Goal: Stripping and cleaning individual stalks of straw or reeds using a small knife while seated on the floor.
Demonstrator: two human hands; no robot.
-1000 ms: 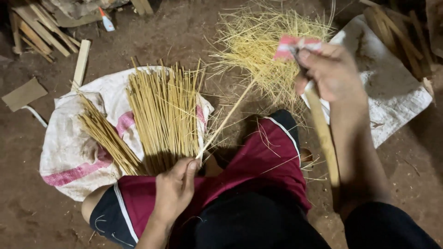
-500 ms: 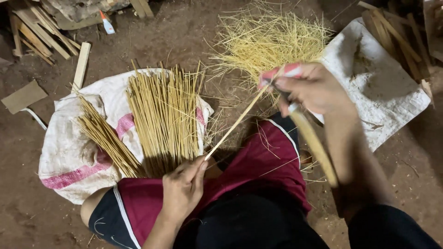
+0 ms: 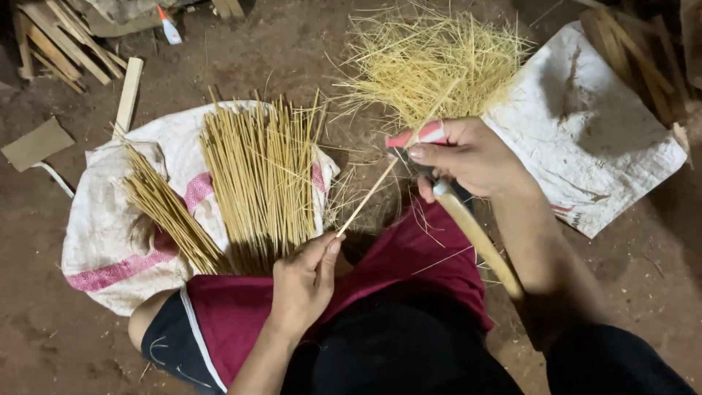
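Bamboo stick (image 3: 369,196), thin and pale, runs on a slant from lower left to upper right across the middle of the head view. Its lower end is pinched between the thumb and fingers of the left hand (image 3: 303,281), which is closed around it just above the person's red-clad lap (image 3: 409,263). Its upper end passes under the right hand (image 3: 468,157), which is curled shut on a knife with a curved pale wooden handle (image 3: 475,238); the handle slants down along the right forearm, and the blade is mostly hidden by the fingers. A red-and-white wrap shows on the right forefinger, touching the stick.

Left of the stick, just beside the left hand, two bundles of straight sticks (image 3: 259,175) lie fanned on a white sack with pink stripes (image 3: 102,241). Behind the right hand sits a loose heap of yellow shavings (image 3: 431,62). A second white sack (image 3: 592,139) lies to the right, its near edge close to the right forearm. Wood offcuts (image 3: 58,47) rest at the far left, well apart. Bare dirt floor (image 3: 44,344) lies open at the lower left and lower right.
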